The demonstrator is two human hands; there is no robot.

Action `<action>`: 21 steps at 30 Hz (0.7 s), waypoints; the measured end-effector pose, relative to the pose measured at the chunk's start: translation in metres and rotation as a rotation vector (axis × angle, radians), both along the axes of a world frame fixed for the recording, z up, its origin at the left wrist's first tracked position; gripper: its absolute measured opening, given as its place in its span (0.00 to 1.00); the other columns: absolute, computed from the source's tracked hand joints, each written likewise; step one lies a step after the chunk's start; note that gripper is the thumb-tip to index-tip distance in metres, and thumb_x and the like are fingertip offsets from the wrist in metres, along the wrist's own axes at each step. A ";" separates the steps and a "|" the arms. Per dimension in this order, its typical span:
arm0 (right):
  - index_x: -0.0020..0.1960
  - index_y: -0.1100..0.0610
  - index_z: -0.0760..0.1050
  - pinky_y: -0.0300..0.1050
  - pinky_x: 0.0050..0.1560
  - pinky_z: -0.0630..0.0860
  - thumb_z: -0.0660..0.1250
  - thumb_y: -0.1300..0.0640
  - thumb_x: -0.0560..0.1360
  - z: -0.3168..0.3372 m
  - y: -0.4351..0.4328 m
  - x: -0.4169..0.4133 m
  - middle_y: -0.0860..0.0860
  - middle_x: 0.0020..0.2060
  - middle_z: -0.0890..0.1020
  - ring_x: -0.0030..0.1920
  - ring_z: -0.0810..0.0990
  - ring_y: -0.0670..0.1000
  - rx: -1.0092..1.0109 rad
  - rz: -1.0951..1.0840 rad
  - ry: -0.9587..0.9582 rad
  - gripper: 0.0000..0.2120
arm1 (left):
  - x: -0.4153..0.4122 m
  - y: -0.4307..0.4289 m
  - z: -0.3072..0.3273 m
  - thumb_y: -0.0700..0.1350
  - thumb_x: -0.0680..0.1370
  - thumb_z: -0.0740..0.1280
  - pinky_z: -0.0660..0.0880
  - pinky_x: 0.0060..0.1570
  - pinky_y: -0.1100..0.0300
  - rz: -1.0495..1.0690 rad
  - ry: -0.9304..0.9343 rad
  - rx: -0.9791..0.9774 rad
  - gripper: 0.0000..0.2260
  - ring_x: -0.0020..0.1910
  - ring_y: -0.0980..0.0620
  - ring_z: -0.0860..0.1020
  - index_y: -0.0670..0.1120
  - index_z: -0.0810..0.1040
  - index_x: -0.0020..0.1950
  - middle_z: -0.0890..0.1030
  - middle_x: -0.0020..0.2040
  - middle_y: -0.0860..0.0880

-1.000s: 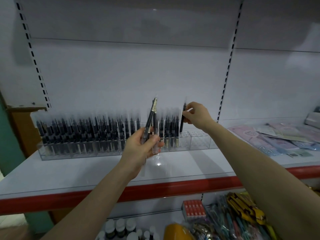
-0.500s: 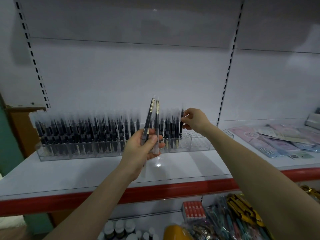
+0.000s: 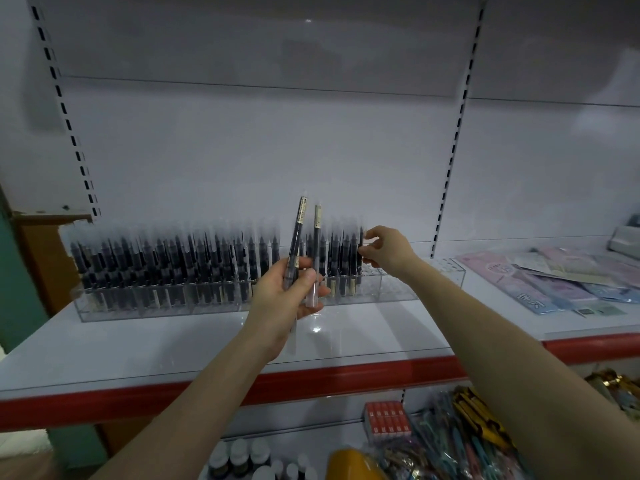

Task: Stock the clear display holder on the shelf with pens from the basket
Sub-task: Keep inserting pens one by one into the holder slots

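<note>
We grip 2 pens (image 3: pixel 317 233) in our L hand (image 3: pixel 287 299), R hand (image 3: pixel 389 252) at the end pen (image 3: pixel 359 271) in the holder (image 3: pixel 398 289), can't tell if pinching.

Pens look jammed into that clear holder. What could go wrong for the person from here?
The left hand holds two pens fanned apart between thumb and fingers. One might slip and drop onto the shelf or the goods below. The right hand is at the end pen of a tightly packed row in the clear holder. A nudge could tilt its neighbours or seat it crookedly.
</note>
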State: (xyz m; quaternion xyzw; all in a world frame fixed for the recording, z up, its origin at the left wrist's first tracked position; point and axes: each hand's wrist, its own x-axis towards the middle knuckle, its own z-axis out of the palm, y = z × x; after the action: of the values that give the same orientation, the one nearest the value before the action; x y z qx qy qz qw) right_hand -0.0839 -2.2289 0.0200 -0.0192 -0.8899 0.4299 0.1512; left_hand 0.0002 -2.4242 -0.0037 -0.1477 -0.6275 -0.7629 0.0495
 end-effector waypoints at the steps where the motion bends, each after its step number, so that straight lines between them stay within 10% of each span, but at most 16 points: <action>1: 0.63 0.65 0.70 0.50 0.48 0.78 0.64 0.62 0.77 0.000 -0.001 0.004 0.61 0.48 0.81 0.45 0.81 0.58 -0.026 -0.025 0.046 0.16 | 0.001 0.000 0.001 0.36 0.79 0.61 0.79 0.33 0.63 0.000 0.003 0.009 0.06 0.34 0.58 0.81 0.47 0.74 0.49 0.79 0.43 0.46; 5: 0.56 0.64 0.76 0.29 0.43 0.75 0.63 0.64 0.77 -0.001 -0.012 0.038 0.53 0.43 0.80 0.40 0.80 0.47 -0.134 -0.065 0.489 0.09 | 0.006 -0.002 0.004 0.37 0.79 0.61 0.75 0.29 0.66 -0.003 0.006 0.044 0.05 0.31 0.58 0.79 0.46 0.74 0.48 0.79 0.42 0.44; 9: 0.52 0.63 0.79 0.29 0.47 0.73 0.65 0.63 0.74 -0.010 -0.032 0.066 0.53 0.45 0.80 0.43 0.76 0.45 0.232 0.195 0.799 0.09 | 0.013 0.000 0.008 0.39 0.79 0.61 0.73 0.28 0.65 -0.030 -0.020 0.070 0.04 0.30 0.57 0.77 0.47 0.73 0.48 0.79 0.40 0.44; 21: 0.49 0.63 0.81 0.37 0.46 0.73 0.65 0.56 0.73 -0.007 -0.039 0.078 0.57 0.42 0.80 0.44 0.74 0.47 0.311 0.242 0.860 0.12 | 0.032 -0.005 0.026 0.51 0.81 0.54 0.57 0.18 0.66 -0.075 -0.052 0.086 0.14 0.19 0.57 0.62 0.41 0.73 0.52 0.72 0.32 0.46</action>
State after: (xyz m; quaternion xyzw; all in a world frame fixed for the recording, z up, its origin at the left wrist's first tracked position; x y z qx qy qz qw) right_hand -0.0062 -2.2677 0.0133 0.2876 -0.7962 0.2749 0.4559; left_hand 0.0326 -2.4287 0.0223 -0.1489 -0.5891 -0.7941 0.0110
